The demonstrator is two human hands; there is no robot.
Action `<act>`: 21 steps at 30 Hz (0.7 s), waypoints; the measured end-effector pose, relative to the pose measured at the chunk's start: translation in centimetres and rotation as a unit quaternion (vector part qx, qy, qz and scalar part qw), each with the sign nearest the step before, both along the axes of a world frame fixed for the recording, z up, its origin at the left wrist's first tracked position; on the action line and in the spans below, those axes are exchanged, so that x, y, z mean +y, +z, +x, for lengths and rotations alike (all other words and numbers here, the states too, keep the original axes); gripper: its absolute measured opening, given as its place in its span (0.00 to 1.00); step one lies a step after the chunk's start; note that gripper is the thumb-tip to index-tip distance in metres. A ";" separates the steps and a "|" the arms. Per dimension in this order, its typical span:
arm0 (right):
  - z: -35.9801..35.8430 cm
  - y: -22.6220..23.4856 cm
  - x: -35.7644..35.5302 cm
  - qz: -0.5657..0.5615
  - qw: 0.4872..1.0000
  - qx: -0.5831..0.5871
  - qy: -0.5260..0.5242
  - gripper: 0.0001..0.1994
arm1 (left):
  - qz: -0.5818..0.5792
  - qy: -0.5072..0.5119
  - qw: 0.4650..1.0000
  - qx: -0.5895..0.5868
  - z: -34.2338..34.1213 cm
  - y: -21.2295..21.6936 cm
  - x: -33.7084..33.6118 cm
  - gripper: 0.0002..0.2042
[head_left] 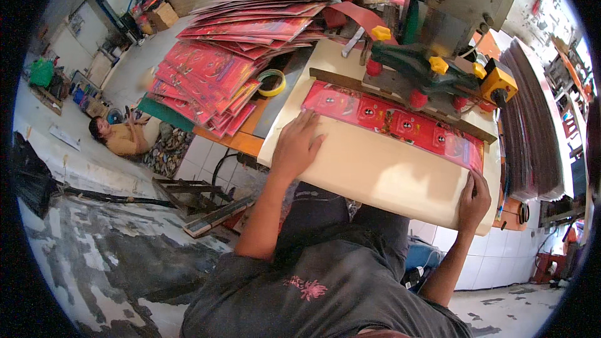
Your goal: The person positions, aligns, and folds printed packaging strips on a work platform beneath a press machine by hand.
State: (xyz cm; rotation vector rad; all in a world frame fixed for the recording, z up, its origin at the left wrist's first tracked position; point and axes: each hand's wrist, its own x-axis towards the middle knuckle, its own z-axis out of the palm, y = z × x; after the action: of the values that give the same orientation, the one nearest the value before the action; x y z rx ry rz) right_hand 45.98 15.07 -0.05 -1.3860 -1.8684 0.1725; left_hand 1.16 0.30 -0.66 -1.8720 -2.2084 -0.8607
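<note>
A long red printed sheet [386,117] lies on a cream-coloured board [375,166], its far edge along a metal bar [410,105] under a press. My left hand [295,145] rests flat on the board, fingers stretched out, the tips touching the sheet's left end. At the other end my right hand [474,200] has its fingers bent together at the sheet's near right corner. The fingertips pinch that corner, and the thumb is partly hidden.
The press [432,62] with yellow knobs stands just beyond the board. A fanned pile of red printed sheets [213,69] and a yellow tape roll [272,82] are at left. Stacked boards [532,119] stand at right. A person [128,134] sits on the floor at far left.
</note>
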 end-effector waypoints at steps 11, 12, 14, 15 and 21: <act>-0.3 0.2 -0.2 0.026 1.000 -0.010 0.000 0.11 | -0.018 0.004 1.000 -0.006 0.1 0.3 -0.1 0.27; -0.2 0.2 -0.1 0.018 1.000 -0.008 0.000 0.11 | -0.018 0.006 1.000 -0.004 0.1 0.3 -0.2 0.27; -0.2 0.0 0.0 0.017 1.000 -0.007 0.000 0.11 | -0.019 0.007 1.000 -0.002 0.0 0.4 -0.3 0.27; -0.1 0.0 0.0 0.016 1.000 -0.007 -0.001 0.11 | -0.021 0.005 1.000 -0.007 -0.1 0.3 -0.2 0.27; -0.3 0.2 -0.1 0.015 1.000 -0.001 0.001 0.11 | -0.007 0.002 1.000 -0.002 -0.1 0.1 -0.1 0.26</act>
State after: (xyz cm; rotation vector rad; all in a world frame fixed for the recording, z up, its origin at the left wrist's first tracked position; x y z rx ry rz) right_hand 45.67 14.92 0.14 -1.3639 -1.8667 0.1450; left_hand 1.05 0.18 -0.57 -1.8723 -2.2254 -0.8511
